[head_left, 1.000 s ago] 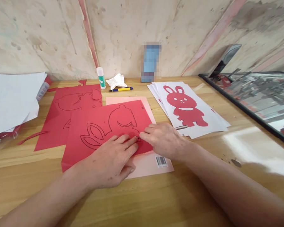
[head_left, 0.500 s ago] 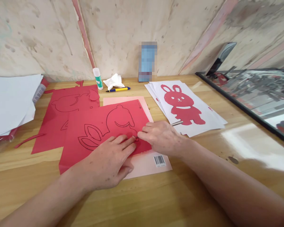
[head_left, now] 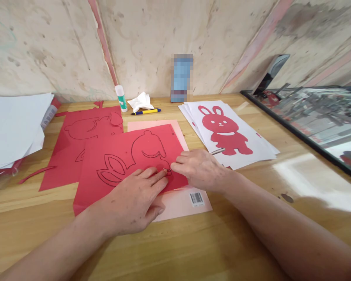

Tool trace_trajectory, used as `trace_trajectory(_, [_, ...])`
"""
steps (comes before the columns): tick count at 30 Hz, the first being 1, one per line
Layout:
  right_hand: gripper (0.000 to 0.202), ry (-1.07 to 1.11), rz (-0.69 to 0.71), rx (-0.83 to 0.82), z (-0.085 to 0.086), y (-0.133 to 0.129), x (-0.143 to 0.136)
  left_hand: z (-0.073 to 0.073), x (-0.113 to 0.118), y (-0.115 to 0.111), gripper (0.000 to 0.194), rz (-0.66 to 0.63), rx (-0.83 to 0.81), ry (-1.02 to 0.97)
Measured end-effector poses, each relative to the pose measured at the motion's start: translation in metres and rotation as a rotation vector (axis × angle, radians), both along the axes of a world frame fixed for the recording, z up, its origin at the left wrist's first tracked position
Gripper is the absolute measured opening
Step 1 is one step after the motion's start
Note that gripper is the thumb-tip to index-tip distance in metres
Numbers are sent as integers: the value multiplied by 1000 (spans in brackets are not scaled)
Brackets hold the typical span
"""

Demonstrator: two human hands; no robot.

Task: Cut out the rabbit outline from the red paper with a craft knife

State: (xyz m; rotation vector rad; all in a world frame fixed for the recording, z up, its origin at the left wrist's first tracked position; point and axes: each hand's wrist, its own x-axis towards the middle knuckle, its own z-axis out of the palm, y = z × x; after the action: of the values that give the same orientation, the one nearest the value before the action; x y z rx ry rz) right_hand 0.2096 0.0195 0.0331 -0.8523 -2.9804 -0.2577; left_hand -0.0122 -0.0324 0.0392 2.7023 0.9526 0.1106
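Observation:
My left hand (head_left: 137, 199) lies flat on a red paper sheet (head_left: 117, 140), fingers stretched out, pressing it down. Black outlines of a rabbit's ears and head are drawn on the sheet. My right hand (head_left: 199, 168) is closed around a slim silver craft knife (head_left: 218, 151); its shaft sticks out behind the hand toward the right. The blade end, near the left fingertips, is on the small lower part of the outline, mostly hidden by fingers. Beneath the sheet lies a pale pink pad (head_left: 175, 207) with a barcode label.
A red rabbit cutout (head_left: 225, 128) rests on white sheets (head_left: 245, 134) at the right. Another outlined red sheet (head_left: 61, 156) lies left. Behind are a glue stick (head_left: 121, 98), crumpled tissue (head_left: 140, 102) and pen (head_left: 146, 111). White papers (head_left: 14, 125) stand left; a black-edged glass panel (head_left: 324, 121) right.
The back end of the craft knife has tipped slightly upward as my right hand shifts a little. My left hand and the red sheet stay in place.

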Motion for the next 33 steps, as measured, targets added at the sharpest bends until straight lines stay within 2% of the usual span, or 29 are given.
trace_trajectory(20, [25, 5, -29, -18, 0, 1, 1, 0, 0, -1, 50, -3, 13, 6])
trace_trajectory(33, [27, -40, -158, -78, 4, -6, -1, 2, 0, -1, 50, -8, -3, 9])
